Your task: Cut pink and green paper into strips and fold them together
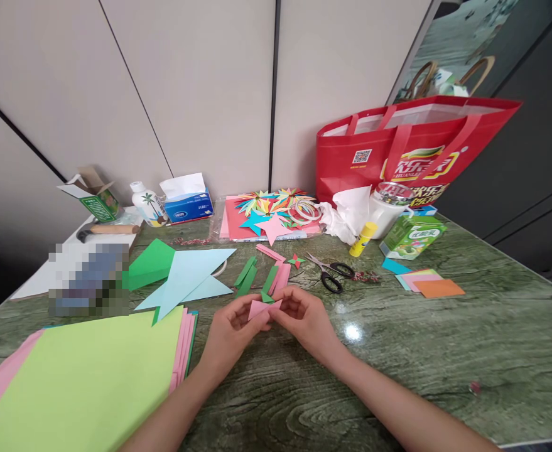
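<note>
My left hand [233, 326] and my right hand [306, 317] are closed on a small folded pink paper [262, 307], thumbs along its lower edge. A green folded tip [267, 297] sticks up behind the pink; whether the two are joined I cannot tell. Just beyond my fingers lie folded green strips [246, 276] and folded pink strips [281, 276]. A small red-and-green paper star [296, 260] is a little farther back. To its right rest black-handled scissors [332, 273], blades partly apart.
At left are a lime-green paper stack [101, 383], light blue paper [191, 276] and a hammer [110, 230]. Colourful paper stars [270, 210] lie at the back. Toward the right stand a glue stick [363, 239], a mug [385, 210], a green carton [412, 237] and a red bag [351, 157].
</note>
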Motion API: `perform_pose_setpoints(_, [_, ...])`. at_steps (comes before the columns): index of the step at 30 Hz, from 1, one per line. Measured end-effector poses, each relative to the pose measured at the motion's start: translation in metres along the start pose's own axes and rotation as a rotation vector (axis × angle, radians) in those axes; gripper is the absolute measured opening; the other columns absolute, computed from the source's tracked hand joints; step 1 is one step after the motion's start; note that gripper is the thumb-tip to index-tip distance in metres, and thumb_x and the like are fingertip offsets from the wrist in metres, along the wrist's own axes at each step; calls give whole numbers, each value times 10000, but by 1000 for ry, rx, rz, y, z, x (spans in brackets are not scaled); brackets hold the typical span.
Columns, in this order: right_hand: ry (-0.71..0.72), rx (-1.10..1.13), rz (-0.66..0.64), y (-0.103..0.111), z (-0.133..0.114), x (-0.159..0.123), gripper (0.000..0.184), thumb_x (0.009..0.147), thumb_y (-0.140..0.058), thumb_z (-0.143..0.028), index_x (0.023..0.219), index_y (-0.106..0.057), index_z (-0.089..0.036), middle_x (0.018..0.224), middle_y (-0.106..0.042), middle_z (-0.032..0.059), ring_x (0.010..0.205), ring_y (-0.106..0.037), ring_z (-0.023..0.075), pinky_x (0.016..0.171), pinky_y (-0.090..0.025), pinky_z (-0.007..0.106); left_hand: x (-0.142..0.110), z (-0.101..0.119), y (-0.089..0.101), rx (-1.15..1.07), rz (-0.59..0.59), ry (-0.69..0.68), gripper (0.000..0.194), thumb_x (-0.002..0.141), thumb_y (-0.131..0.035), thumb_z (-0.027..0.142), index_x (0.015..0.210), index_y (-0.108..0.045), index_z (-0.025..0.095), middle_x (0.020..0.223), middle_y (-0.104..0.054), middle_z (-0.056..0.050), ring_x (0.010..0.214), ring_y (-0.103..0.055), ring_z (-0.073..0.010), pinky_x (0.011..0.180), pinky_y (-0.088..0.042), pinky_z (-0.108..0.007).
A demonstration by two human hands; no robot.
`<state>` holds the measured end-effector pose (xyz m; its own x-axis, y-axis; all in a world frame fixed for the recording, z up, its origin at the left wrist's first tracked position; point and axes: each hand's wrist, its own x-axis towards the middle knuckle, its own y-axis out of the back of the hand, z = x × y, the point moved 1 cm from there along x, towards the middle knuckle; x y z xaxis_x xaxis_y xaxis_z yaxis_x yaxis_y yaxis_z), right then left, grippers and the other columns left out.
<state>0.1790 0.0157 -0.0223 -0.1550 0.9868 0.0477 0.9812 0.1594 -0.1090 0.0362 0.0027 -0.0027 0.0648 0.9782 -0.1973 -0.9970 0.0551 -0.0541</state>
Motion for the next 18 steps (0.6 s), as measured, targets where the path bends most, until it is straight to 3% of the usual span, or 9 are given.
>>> perform_pose_setpoints(3, [-22, 53, -29, -1, -2, -1, 210, 660, -660, -320, 779, -539, -194, 639, -569, -15, 597, -587, 143, 581, -489, 273, 1, -2, 2, -55, 4, 22, 303, 655, -661, 298, 905, -603, 138, 754, -669, -26, 627, -644, -174, 628, -559, -327])
perform_pose_setpoints(7, [-59, 105, 26, -1, -1, -1, 302, 612, -702, -315, 821, -517, -201, 646, -580, -26, 583, -604, 145, 596, -506, 283, 2, -4, 2, -124, -14, -3, 200, 638, -680, 271, 782, -602, 156, 684, -612, 18, 664, -609, -156, 630, -569, -337])
perform_pose_setpoints(18, [-103, 71, 69, 1, -2, 0, 288, 578, -719, -317, 761, -555, -167, 653, -619, -4, 589, -611, 146, 615, -489, 284, 2, -4, 3, -186, 1, 40, 171, 617, -696, 267, 743, -644, 164, 740, -587, 12, 716, -578, -148, 691, -554, -362])
